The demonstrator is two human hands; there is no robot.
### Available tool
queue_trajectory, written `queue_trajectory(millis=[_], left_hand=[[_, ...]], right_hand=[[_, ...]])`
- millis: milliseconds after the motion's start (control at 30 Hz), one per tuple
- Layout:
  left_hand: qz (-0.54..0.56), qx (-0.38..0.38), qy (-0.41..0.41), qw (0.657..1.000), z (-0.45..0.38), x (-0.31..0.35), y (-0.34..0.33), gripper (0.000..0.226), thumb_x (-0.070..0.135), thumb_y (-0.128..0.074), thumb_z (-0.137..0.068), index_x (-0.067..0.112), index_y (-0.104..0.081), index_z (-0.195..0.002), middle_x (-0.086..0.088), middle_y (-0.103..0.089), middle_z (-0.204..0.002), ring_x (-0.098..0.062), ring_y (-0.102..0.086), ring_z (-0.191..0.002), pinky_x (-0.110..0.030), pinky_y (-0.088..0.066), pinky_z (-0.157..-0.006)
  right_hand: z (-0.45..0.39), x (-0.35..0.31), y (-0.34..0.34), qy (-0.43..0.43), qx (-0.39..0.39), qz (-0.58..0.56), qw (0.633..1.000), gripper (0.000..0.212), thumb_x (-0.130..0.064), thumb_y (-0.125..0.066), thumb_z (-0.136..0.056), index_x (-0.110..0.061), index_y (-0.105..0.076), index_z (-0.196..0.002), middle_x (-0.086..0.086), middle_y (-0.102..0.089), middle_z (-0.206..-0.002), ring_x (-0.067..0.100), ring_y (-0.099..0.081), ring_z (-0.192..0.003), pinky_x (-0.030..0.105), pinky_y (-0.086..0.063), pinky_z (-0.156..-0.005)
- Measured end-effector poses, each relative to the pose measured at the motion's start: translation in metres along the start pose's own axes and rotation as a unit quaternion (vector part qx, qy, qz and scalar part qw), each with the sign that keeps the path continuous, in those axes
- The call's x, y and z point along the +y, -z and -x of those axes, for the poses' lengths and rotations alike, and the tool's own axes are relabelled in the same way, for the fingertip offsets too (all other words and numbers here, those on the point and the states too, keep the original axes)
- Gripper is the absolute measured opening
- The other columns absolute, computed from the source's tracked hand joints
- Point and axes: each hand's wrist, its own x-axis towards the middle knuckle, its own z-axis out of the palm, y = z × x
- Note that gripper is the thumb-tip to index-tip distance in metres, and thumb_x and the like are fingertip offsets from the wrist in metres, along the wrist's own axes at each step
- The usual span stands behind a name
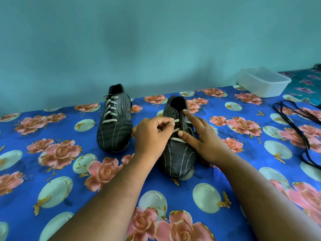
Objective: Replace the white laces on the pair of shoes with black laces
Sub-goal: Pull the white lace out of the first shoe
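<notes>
Both hands work the nearer shoe (177,153) on the flowered sheet (52,171) — left hand (152,136) pinching a soft, limp white lace (175,121) crossing (best grip there), right hand (203,140) fingers flat, steadying — black laces (295,122) lie far right.

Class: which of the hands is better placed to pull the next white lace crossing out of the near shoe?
Probably the left hand: it already pinches the white lace; the right hand steadies the near shoe.
</notes>
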Motion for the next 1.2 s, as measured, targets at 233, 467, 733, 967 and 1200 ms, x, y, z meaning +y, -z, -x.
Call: queue_trajectory(millis=[233, 467, 733, 967, 1200], left_hand=[[0.211, 0.172, 0.088, 0.958, -0.005, 0.019, 0.008, 0.016, 0.015, -0.053, -0.098, 0.026, -0.057, -0.087, 0.006, -0.061, -0.080, 0.001, -0.052, -0.060, -0.025, -0.050, -0.058], [-0.145, 0.116, -0.060, 0.981, -0.003, 0.008, 0.007, 0.048, 0.029, -0.051, -0.086, 0.019, -0.063, -0.131, -0.004, -0.061, -0.132, -0.028, -0.051, -0.126, -0.047, -0.039, -0.105], [-0.133, 0.014, -0.033, 0.991, -0.002, -0.003, -0.001, 0.027, 0.054, -0.054, -0.088, 0.034, -0.072, -0.087, 0.015, -0.071, -0.094, -0.017, -0.061, -0.102, -0.053, -0.044, -0.093], [0.273, 0.140, 0.169, 0.937, -0.003, 0.024, 0.004, 0.020, 0.019, -0.042, -0.100, 0.021, -0.052, -0.082, 0.001, -0.056, -0.070, -0.018, -0.057, -0.051, -0.026, -0.040, -0.049], [0.003, 0.142, 0.050, 0.989, -0.004, -0.002, 0.015, 0.024, 0.021, -0.055, -0.083, 0.016, -0.062, -0.105, 0.006, -0.066, -0.096, -0.017, -0.061, -0.081, -0.047, -0.054, -0.077]], right_hand=[[0.000, 0.000, 0.001, -0.002, 0.001, 0.005, 1.000, 0.073, -0.069, -0.051, -0.091, -0.057, -0.017, -0.154, -0.007, -0.038, -0.155, 0.021, -0.035, -0.143, 0.046, -0.030, -0.118], [0.001, -0.003, 0.001, -0.004, 0.005, 0.010, 1.000, 0.075, -0.067, -0.051, -0.091, -0.050, -0.019, -0.157, -0.005, -0.039, -0.154, 0.019, -0.035, -0.141, 0.044, -0.029, -0.118], [0.001, -0.003, 0.001, -0.008, -0.004, 0.007, 1.000, 0.083, -0.079, -0.042, -0.081, -0.053, -0.016, -0.156, -0.005, -0.037, -0.156, 0.021, -0.034, -0.144, 0.045, -0.030, -0.119], [0.001, -0.002, 0.001, -0.011, -0.009, 0.014, 1.000, 0.076, -0.072, -0.047, -0.089, -0.053, -0.015, -0.156, -0.006, -0.037, -0.156, 0.022, -0.034, -0.143, 0.047, -0.031, -0.118], [0.002, -0.005, 0.002, -0.008, 0.030, 0.018, 0.999, 0.076, -0.070, -0.056, -0.087, -0.044, -0.031, -0.154, -0.008, -0.044, -0.149, 0.019, -0.037, -0.140, 0.044, -0.033, -0.115]])
